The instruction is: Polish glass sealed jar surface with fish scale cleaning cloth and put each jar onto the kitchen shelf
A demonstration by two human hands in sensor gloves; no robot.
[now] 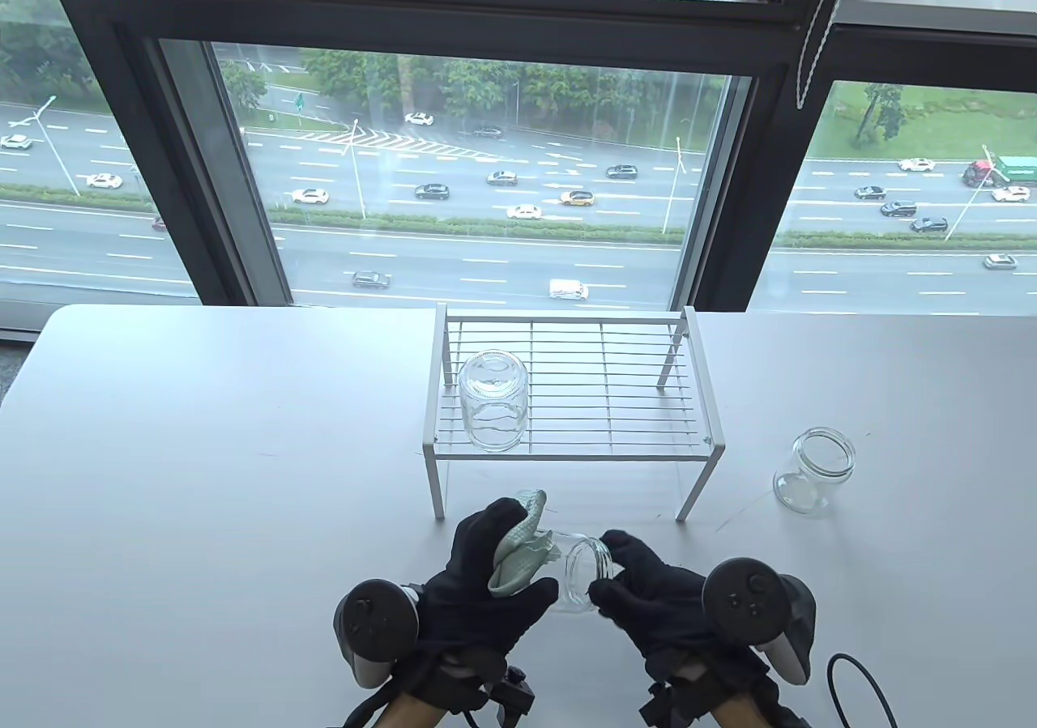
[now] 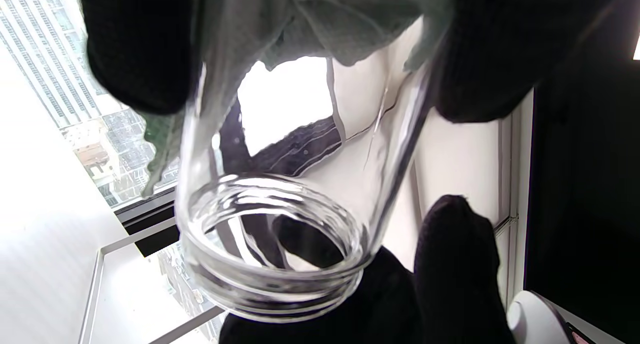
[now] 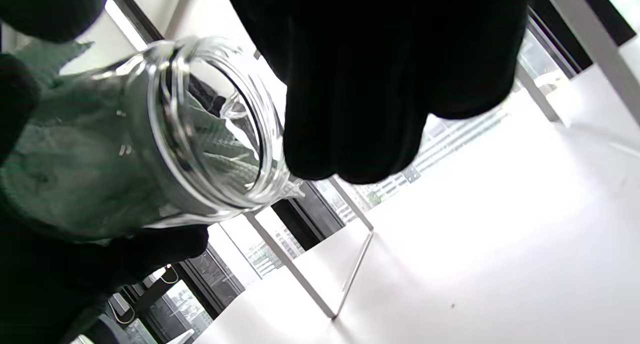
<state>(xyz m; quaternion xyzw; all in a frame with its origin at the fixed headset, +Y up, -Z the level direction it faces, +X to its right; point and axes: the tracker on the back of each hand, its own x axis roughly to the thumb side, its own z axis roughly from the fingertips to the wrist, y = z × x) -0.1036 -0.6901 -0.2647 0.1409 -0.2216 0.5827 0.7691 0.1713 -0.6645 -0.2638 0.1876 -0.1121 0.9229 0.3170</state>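
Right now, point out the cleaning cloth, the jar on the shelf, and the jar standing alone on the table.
cleaning cloth [image 1: 518, 554], table view, its bunched middle.
jar on the shelf [image 1: 492, 404], table view, its glass side.
jar on the table [image 1: 812, 470], table view, its body below the rim.

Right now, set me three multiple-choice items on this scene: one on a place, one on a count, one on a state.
1. Where is the jar on the shelf?
A. left part of the rack
B. right part
C. under the rack

2. How many glass jars show?
A. two
B. three
C. four

3. How is the jar in the hands held?
A. upright
B. on its side, mouth toward the right hand
C. upside down on the table

Key: 1 A, it stands near the kitchen shelf's left legs; 2 B, the third jar stands on the table; 3 B, the left hand presses the cloth on its body.
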